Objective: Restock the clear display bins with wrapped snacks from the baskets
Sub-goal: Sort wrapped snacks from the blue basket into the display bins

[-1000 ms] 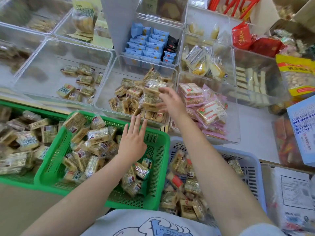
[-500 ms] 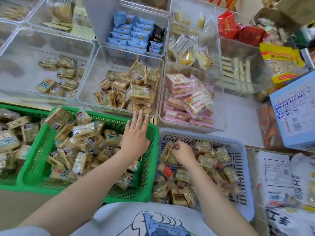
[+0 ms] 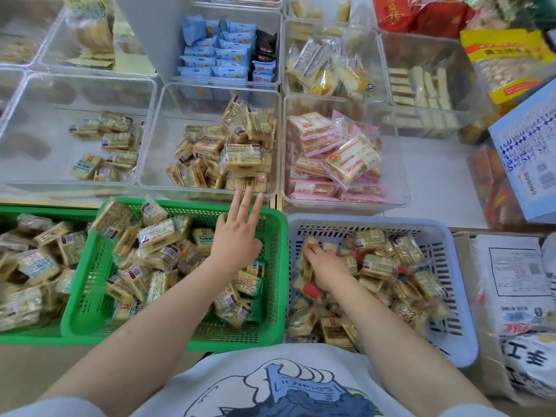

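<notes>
You stand in a snack shop. Clear display bins of wrapped snacks fill twelve o'clock; stock baskets sit nearer.

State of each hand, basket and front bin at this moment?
left hand: open, fingers straight, over green basket
right hand: down among snacks in lavender basket, grip unclear
middle bin: partly filled
left bin: nearly bare
pink-pack bin: partly filled

Clear display bins sit side by side in rows on a white shelf top, a blue carton at its right edge. Below its front edge stand green baskets and a pale blue basket.
</notes>
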`<action>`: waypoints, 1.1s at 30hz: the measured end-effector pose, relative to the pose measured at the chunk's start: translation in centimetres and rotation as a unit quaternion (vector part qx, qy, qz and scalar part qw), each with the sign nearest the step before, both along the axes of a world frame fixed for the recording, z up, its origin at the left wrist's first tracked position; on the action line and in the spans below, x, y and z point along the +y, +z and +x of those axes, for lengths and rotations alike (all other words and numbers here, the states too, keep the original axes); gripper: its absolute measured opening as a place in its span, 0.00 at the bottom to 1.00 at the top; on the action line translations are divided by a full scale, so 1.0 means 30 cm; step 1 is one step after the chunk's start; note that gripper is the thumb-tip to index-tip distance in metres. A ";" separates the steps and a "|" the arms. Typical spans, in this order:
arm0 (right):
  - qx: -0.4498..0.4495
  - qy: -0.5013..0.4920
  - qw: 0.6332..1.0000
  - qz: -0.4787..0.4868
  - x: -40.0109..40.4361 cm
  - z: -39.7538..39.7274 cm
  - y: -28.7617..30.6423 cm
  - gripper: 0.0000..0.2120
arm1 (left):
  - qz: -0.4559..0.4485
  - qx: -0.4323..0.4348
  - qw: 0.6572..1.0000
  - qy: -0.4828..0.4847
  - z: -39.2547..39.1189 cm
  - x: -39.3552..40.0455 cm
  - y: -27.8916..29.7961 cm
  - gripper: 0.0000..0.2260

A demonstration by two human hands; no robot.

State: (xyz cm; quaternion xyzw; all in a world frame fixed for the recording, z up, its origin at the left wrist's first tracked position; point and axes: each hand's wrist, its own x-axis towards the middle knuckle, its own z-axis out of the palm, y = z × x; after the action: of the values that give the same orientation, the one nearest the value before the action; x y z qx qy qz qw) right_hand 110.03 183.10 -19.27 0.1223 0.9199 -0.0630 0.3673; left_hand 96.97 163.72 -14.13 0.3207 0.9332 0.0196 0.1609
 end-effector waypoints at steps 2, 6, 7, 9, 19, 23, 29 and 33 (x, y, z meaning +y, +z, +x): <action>-0.020 0.012 1.000 -0.002 0.005 -0.005 -0.008 0.45 | -0.003 0.003 1.000 -0.003 0.001 0.001 -0.003 0.43; -0.043 0.036 0.998 0.026 0.003 -0.035 0.024 0.40 | -0.007 0.005 1.000 -0.003 -0.002 0.003 -0.003 0.44; -0.037 0.048 0.997 0.037 0.004 -0.040 0.042 0.36 | -0.007 0.005 1.000 -0.003 -0.003 0.003 -0.003 0.44; -0.022 0.026 0.999 0.036 0.021 -0.045 0.078 0.29 | -0.005 0.004 1.000 -0.002 -0.004 0.001 -0.002 0.44; 0.129 -0.317 0.868 -0.360 0.171 -0.232 0.492 0.12 | -0.002 -0.005 1.000 0.000 -0.010 -0.002 0.002 0.44; 0.203 -0.386 0.777 -0.454 0.068 -0.419 0.544 0.13 | 0.002 -0.015 1.000 -0.001 -0.008 0.000 0.019 0.44; 0.233 -0.450 0.716 -0.481 -0.116 -0.662 0.504 0.15 | -0.027 -0.016 0.999 -0.014 -0.019 -0.008 0.052 0.43; 0.243 -0.443 0.753 -0.422 -0.104 -0.617 0.498 0.18 | -0.030 -0.017 0.999 -0.018 -0.015 -0.002 0.062 0.43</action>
State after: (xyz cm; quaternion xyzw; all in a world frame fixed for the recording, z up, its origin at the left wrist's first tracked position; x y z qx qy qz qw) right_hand 91.52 180.00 -4.32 0.3292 0.7013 -0.6277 0.0769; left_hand 96.51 163.65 -12.29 0.3322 0.9247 -0.0059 0.1861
